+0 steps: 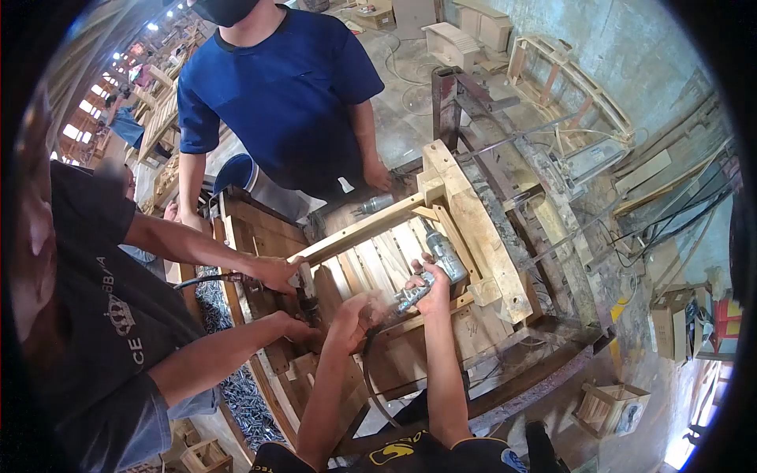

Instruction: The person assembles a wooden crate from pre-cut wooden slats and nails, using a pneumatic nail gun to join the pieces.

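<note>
The right hand (430, 290) of the person is closed around the handle of a power driver (446, 258). This driver is held above the right part of a slatted wooden frame (375, 258), inside its border. Its body has the long axis running away from the person and a little to the left, with the narrow tip toward the far right inner corner of the frame. The handle goes sideways from the body, down and left, so its lower end is turned to the left hand (361, 314).

The left hand is beside this lower end, near the dark hose (371, 378) that hangs toward the person. This hand is blurred, so I cannot tell if it grips the hose end or only touches it. The right hand is clearly the nearer one to the driver's body and tip; the left one is nearer to the hose.

A second driver (373, 205) lies outside the frame, beyond its far rail. On the left, a co-worker's two hands (276, 274) are near the left end of the frame, well apart from the driver, and a long tray of screws (251, 406) is close by. Another co-worker (276, 102) stands across.
</note>
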`<state>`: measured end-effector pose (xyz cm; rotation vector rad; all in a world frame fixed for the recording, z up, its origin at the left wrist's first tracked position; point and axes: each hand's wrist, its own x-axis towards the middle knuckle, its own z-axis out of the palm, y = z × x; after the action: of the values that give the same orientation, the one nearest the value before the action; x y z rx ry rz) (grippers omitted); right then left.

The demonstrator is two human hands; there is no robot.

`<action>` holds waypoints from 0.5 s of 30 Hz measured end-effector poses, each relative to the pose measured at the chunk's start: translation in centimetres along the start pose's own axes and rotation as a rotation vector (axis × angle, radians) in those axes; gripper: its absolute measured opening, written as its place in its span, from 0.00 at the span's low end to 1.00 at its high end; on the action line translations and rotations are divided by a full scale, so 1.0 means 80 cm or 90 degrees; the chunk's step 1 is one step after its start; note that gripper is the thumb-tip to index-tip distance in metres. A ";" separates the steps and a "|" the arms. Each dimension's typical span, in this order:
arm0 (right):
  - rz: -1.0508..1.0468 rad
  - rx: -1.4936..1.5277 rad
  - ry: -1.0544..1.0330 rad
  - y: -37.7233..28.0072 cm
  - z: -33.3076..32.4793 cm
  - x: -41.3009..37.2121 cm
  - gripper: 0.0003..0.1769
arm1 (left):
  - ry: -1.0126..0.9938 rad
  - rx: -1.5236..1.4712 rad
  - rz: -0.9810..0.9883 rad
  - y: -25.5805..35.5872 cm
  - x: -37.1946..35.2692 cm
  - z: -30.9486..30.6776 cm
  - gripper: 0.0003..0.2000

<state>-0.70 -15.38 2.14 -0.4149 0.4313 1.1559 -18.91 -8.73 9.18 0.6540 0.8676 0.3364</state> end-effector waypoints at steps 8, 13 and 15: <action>-0.025 0.012 0.011 0.002 -0.004 0.009 0.10 | 0.004 -0.028 -0.015 -0.005 -0.010 0.005 0.11; -0.011 -0.024 0.033 0.001 0.005 0.002 0.18 | -0.005 -0.024 0.007 0.004 -0.011 0.000 0.10; -0.015 -0.033 0.031 0.002 0.007 0.003 0.21 | 0.002 0.004 0.007 0.006 -0.010 -0.001 0.10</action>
<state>-0.71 -14.90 2.46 -0.4937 0.4386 1.1373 -19.51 -8.76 9.94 0.6643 0.8693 0.3449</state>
